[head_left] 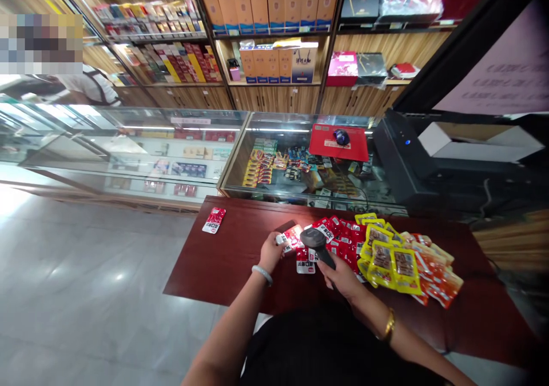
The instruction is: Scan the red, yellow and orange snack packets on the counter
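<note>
My left hand (271, 251) pinches the edge of a red and white snack packet (293, 238) above the dark red table. In my right hand (341, 274) is a black handheld barcode scanner (315, 241), its head turned toward that packet, which is brightly lit. Beneath and beside the scanner lies a heap of similar red packets (349, 242). One red packet (214, 220) lies apart near the table's left end. To the right of the heap are yellow snack packets (383, 260) and orange packets (441, 277), partly overlapping.
Behind the table (193, 274) runs a glass display counter (234, 157) with a red mat (319, 143) and a computer mouse (341, 137) on top. A black machine and screen with an open white box (476, 151) stand right. A person (92, 86) is at the far left.
</note>
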Available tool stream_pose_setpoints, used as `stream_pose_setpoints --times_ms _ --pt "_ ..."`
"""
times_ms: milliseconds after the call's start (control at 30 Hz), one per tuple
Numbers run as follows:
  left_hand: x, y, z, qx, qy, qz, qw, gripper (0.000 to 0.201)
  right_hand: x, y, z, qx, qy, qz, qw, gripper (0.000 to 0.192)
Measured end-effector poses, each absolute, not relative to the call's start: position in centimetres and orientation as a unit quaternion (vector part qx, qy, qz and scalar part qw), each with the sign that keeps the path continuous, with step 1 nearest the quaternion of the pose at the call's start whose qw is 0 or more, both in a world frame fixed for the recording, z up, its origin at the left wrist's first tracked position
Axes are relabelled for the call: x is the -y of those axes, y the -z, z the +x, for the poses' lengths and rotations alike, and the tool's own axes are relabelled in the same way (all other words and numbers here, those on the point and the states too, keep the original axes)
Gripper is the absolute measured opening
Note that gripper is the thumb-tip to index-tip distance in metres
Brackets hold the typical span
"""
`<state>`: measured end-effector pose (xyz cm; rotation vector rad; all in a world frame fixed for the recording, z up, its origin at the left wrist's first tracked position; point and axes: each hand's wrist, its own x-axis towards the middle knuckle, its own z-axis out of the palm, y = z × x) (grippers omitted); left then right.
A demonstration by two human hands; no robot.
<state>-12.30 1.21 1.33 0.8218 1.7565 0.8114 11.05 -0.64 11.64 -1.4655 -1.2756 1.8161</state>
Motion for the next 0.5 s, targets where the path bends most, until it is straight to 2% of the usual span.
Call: stream_pose_setpoints --times_ms 267,500 --pt "-3.0 -1.2 -11.4 -0.695 -0.383 0.361 0.49 0.029 0.8 -11.5 11.8 0.449 -0.648 -0.55 0.274 0.049" --pt "-3.9 -1.6 -10.8 -0.684 -0.376 0.364 0.508 0.031 0.8 -12.5 12.2 0.428 -0.637 -0.57 0.292 0.051"
